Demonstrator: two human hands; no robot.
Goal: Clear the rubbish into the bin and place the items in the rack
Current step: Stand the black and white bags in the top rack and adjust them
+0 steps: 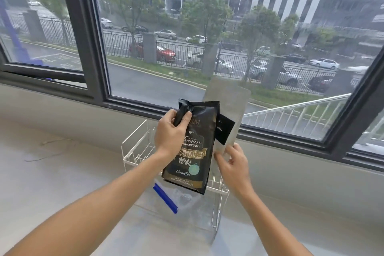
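My left hand [171, 133] grips the top of a black coffee-bean bag [193, 151] with gold lettering, holding it upright over a clear acrylic rack [135, 145] on the pale sill. My right hand [233, 163] holds the lower edge of a tall grey pouch [228, 106] with a black label, which stands in the rack just behind the black bag. A clear zip bag with a blue seal strip [165, 197] lies under the rack's front.
A wide window with a dark frame [95, 48] runs right behind the rack. The pale stone sill [52, 172] stretches left and right. A thin wire or twig [47, 151] lies on the sill at left.
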